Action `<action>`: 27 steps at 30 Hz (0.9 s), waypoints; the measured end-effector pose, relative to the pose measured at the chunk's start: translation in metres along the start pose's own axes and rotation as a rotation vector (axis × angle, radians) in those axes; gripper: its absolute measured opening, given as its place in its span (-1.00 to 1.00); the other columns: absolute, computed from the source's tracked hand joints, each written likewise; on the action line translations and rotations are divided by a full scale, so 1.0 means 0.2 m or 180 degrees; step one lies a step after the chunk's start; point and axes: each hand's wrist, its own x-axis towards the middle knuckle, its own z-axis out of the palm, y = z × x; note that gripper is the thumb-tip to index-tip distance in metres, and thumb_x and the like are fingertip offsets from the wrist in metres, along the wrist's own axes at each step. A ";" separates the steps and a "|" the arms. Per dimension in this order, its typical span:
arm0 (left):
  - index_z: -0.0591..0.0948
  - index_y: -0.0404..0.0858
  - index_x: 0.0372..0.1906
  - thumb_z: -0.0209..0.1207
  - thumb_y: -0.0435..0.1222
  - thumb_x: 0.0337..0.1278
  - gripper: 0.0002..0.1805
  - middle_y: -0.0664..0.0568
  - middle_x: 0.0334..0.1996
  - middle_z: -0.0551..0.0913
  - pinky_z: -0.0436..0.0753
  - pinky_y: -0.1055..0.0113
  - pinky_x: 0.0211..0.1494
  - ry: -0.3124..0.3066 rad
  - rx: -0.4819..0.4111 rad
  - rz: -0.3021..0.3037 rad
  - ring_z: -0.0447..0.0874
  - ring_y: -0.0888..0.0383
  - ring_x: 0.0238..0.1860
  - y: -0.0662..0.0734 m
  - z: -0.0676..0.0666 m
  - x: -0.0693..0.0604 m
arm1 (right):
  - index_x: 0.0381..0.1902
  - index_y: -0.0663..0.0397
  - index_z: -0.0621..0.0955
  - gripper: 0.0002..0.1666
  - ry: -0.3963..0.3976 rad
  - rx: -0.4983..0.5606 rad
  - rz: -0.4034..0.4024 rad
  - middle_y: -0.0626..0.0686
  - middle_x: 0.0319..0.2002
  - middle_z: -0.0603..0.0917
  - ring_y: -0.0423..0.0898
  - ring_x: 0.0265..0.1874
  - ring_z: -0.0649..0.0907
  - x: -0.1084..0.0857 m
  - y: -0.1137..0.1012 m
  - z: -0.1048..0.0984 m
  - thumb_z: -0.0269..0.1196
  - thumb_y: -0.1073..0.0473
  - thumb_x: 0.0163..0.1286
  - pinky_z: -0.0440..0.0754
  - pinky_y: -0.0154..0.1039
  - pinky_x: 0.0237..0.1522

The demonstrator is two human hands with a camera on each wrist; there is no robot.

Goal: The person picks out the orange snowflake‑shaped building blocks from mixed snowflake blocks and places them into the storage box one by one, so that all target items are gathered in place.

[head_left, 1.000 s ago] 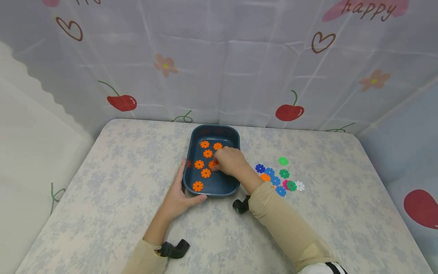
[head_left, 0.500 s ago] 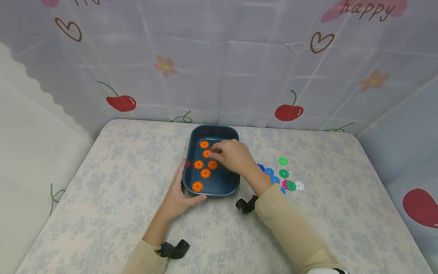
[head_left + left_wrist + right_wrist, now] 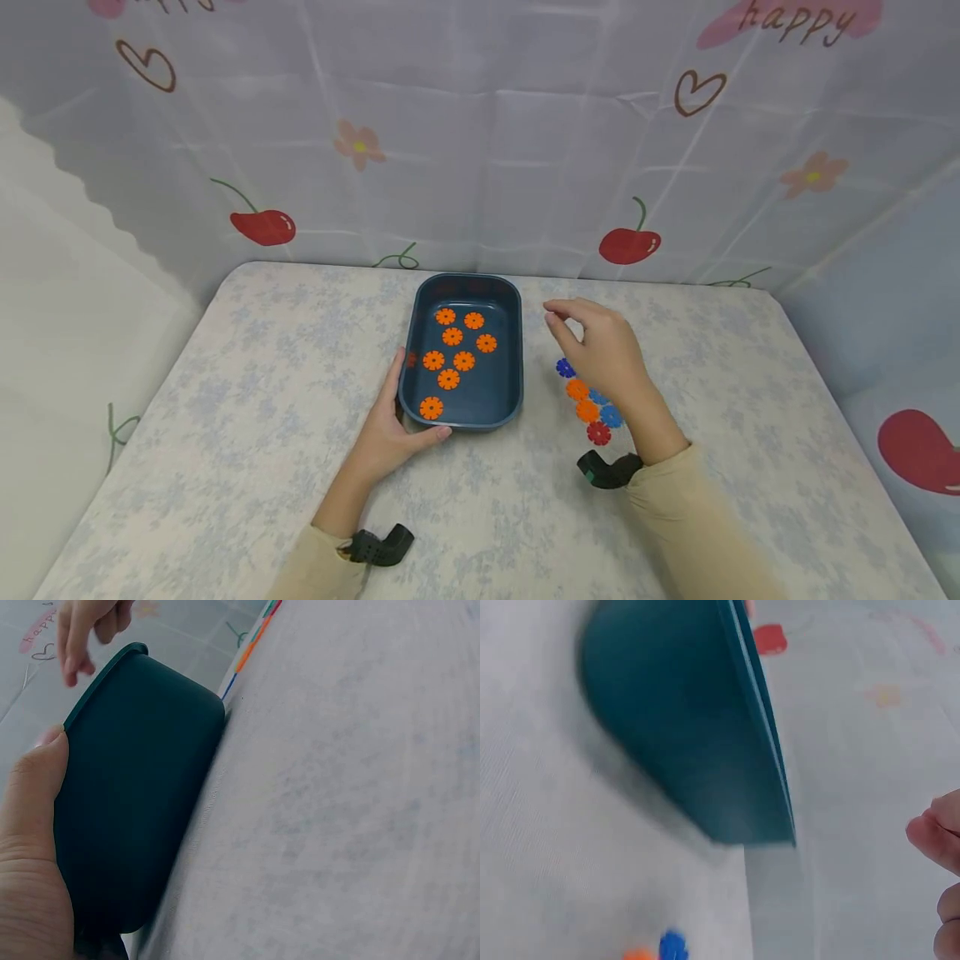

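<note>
A dark blue rectangular tray (image 3: 495,392) holds several flat, orange, notched plastic discs (image 3: 452,337) on its bottom. My left hand (image 3: 386,442) grips the tray's near left corner, with the thumb on the front rim and the fingers along the left side; the left wrist view shows the thumb (image 3: 37,787) against the tray wall. My right hand (image 3: 603,346) is in the air to the right of the tray, thumb and index finger bent toward each other, with nothing visible between them. Below it lies a group of loose discs (image 3: 587,411) in orange, blue and red, partly hidden by the hand and wrist.
The pale patterned tabletop (image 3: 262,400) extends around the tray. A printed curtain (image 3: 480,167) hangs along the table's back edge. Black wrist cameras, on the left (image 3: 382,546) and on the right (image 3: 609,471), stick out from the wrists.
My right hand has lifted out of the tray and moved right, over the loose discs. An orange disc now shows at the tray's right side. The left hand and tray stay put.
</note>
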 end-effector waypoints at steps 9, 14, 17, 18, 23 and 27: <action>-0.25 0.19 0.60 0.54 -0.14 -0.12 0.37 0.27 0.60 -0.22 0.08 -0.05 0.58 0.0011 -0.0022 -0.0018 -0.18 0.15 0.61 0.00 0.00 0.00 | 0.14 0.00 0.66 -0.62 -0.0369 -0.0354 0.0513 -0.01 -0.17 0.70 -0.15 -0.72 0.33 -0.29 0.21 0.02 0.24 0.01 0.45 0.37 -0.29 -0.61; -0.28 0.21 0.60 0.53 -0.17 -0.08 0.37 0.26 0.60 -0.23 0.08 -0.02 0.58 -0.0037 -0.0117 -0.0022 -0.19 0.15 0.61 0.00 -0.01 0.00 | 0.20 -0.01 0.62 -0.47 -0.0720 -0.0587 0.0728 -0.01 -0.07 0.66 -0.16 -0.53 0.52 -0.39 0.27 0.10 0.30 -0.11 0.37 0.41 -0.32 -0.58; -0.29 0.19 0.60 0.52 -0.19 -0.06 0.36 0.23 0.61 -0.24 0.08 -0.05 0.58 -0.0055 -0.0138 0.0006 -0.20 0.11 0.62 -0.01 -0.01 0.00 | 0.22 0.00 0.61 -0.38 -0.0818 -0.0710 0.0775 0.01 -0.02 0.63 -0.16 -0.46 0.54 -0.41 0.29 0.14 0.31 -0.19 0.32 0.43 -0.31 -0.56; -0.29 0.19 0.60 0.52 -0.19 -0.06 0.36 0.24 0.61 -0.24 0.07 -0.05 0.58 -0.0054 -0.0135 0.0007 -0.20 0.11 0.62 -0.01 -0.01 0.00 | 0.23 0.00 0.60 -0.36 -0.0836 -0.0740 0.0790 0.02 -0.03 0.62 -0.15 -0.48 0.52 -0.42 0.29 0.15 0.31 -0.21 0.31 0.40 -0.30 -0.59; -0.27 0.18 0.60 0.53 -0.18 -0.09 0.37 0.27 0.60 -0.23 0.07 -0.03 0.59 -0.0018 -0.0100 -0.0001 -0.20 0.14 0.61 -0.01 0.00 0.00 | 0.20 0.03 0.62 -0.34 -0.0791 -0.0853 0.0796 0.06 -0.07 0.58 -0.16 -0.56 0.42 -0.43 0.31 0.19 0.33 -0.23 0.29 0.30 -0.30 -0.66; -0.26 0.19 0.60 0.54 -0.16 -0.11 0.37 0.28 0.60 -0.22 0.08 -0.03 0.59 0.0007 -0.0047 -0.0004 -0.19 0.15 0.61 -0.01 0.00 0.01 | 0.14 0.00 0.66 -0.41 -0.0706 -0.0760 0.0794 0.03 -0.08 0.60 -0.16 -0.48 0.51 -0.44 0.31 0.20 0.36 -0.20 0.28 0.39 -0.32 -0.60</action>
